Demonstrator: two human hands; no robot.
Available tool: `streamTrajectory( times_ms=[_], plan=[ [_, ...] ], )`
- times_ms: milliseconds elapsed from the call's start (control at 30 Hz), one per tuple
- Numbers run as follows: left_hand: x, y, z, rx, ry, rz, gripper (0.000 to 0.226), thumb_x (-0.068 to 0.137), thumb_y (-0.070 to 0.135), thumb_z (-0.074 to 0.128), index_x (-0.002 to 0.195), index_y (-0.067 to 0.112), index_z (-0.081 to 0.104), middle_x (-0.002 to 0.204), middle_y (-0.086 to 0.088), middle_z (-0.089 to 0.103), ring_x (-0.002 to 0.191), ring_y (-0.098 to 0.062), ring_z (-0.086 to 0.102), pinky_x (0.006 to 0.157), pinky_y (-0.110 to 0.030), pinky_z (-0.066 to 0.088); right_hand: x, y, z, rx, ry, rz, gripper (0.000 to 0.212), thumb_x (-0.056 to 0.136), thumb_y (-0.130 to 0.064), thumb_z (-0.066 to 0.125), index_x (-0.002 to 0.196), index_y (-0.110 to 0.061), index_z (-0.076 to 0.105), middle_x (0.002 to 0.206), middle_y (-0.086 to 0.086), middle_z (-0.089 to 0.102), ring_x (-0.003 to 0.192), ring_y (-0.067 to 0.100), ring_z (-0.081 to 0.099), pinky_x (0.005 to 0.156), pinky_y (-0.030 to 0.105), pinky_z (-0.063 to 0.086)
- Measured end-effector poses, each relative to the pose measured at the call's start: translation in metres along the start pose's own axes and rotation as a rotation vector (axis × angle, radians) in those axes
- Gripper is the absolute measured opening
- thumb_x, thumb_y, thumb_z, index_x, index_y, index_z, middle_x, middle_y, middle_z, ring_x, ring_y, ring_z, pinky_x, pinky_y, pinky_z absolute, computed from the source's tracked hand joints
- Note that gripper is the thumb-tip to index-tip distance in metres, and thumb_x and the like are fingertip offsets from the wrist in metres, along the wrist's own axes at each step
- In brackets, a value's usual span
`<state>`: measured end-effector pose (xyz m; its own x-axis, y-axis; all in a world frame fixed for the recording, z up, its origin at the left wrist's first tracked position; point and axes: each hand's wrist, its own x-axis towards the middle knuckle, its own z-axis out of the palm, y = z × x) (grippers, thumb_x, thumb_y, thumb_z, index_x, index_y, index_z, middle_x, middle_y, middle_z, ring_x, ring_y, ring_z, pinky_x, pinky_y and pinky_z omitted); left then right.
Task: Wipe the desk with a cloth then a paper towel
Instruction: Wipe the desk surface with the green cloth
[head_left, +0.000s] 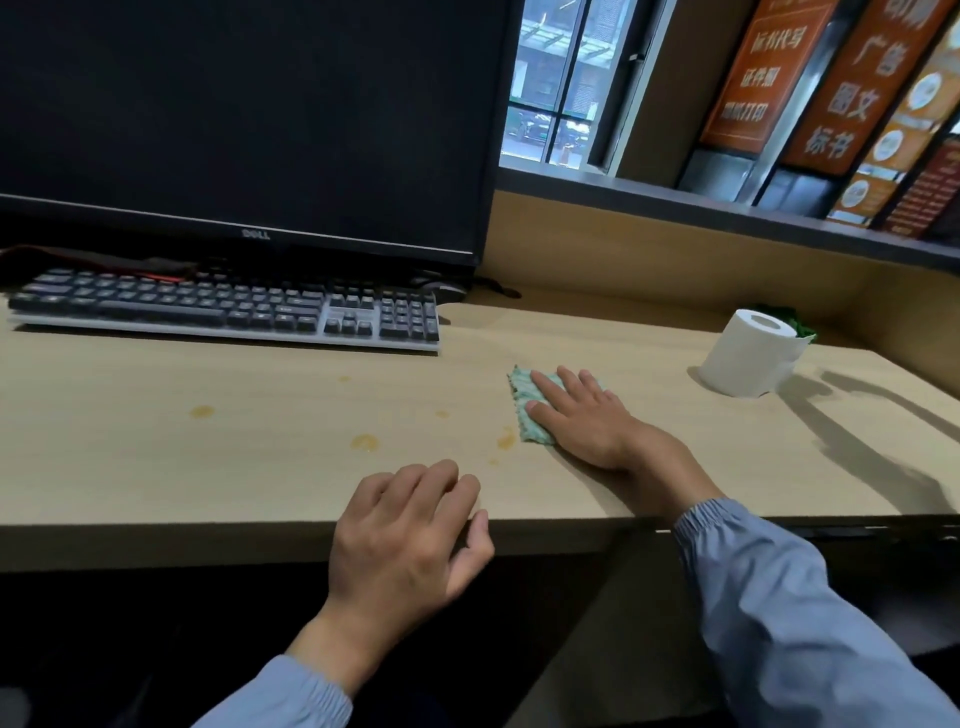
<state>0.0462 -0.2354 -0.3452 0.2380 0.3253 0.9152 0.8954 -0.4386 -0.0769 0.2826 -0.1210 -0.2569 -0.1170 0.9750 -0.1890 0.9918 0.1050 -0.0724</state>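
Note:
A folded green cloth (525, 402) lies flat on the light wooden desk (208, 467). My right hand (587, 421) presses on it, palm down with fingers spread, covering most of it. Yellowish stains mark the desk: one (506, 439) right beside the cloth's near left corner, another (364, 442) further left and a third (201, 412) at the left. My left hand (410, 530) rests on the desk's front edge with fingers curled, holding nothing. A white paper towel roll (748, 358) stands upright at the right, apart from both hands.
A dark keyboard (223, 306) lies at the back left under a black monitor (244, 119). A mouse (447, 291) sits behind the keyboard's right end. Something green (792, 322) sits behind the roll. A wooden wall (675, 265) bounds the desk's back and right.

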Motion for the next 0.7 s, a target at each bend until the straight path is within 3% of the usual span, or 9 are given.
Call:
streamTrajectory(
  times_ms=[200,467,600,700],
  plan=[
    [-0.004,0.006,0.006,0.044,0.046,-0.049,0.02,0.09,0.037,0.064,0.09,0.021,0.077,0.097,0.003,0.075,0.075,-0.02,0.056,0.068,-0.037,0.036,0.043,0.001,-0.01,-0.002,-0.014,0.025,0.064,0.105,-0.061,0.018,0.162,-0.041,-0.001,0.172,0.003,-0.006,0.157,0.028,-0.01,0.124,0.049,0.0],
    [0.001,0.009,0.007,0.037,0.029,-0.083,0.021,0.088,0.034,0.063,0.074,0.02,0.067,0.089,0.003,0.072,0.064,-0.02,0.056,0.063,-0.037,0.033,0.095,0.0,-0.024,0.002,-0.026,0.048,0.065,0.104,-0.062,0.018,0.163,-0.04,0.001,0.172,0.002,-0.004,0.157,0.028,-0.007,0.124,0.05,0.001],
    [0.015,0.013,0.006,0.02,-0.025,-0.156,0.021,0.087,0.028,0.063,0.07,0.017,0.058,0.073,0.0,0.057,0.06,-0.023,0.049,0.053,-0.04,0.037,0.122,0.0,-0.032,0.007,-0.019,0.062,0.065,0.103,-0.062,0.018,0.162,-0.04,0.002,0.172,0.003,-0.003,0.157,0.028,-0.007,0.125,0.05,0.001],
    [0.026,0.008,0.004,-0.023,-0.076,-0.2,0.021,0.091,0.026,0.059,0.072,0.017,0.055,0.071,0.001,0.05,0.063,-0.021,0.047,0.054,-0.038,0.042,0.138,-0.002,-0.037,0.003,-0.016,0.069,0.064,0.104,-0.061,0.019,0.162,-0.039,0.004,0.172,0.004,-0.001,0.157,0.029,-0.005,0.125,0.051,0.003]
  ],
)
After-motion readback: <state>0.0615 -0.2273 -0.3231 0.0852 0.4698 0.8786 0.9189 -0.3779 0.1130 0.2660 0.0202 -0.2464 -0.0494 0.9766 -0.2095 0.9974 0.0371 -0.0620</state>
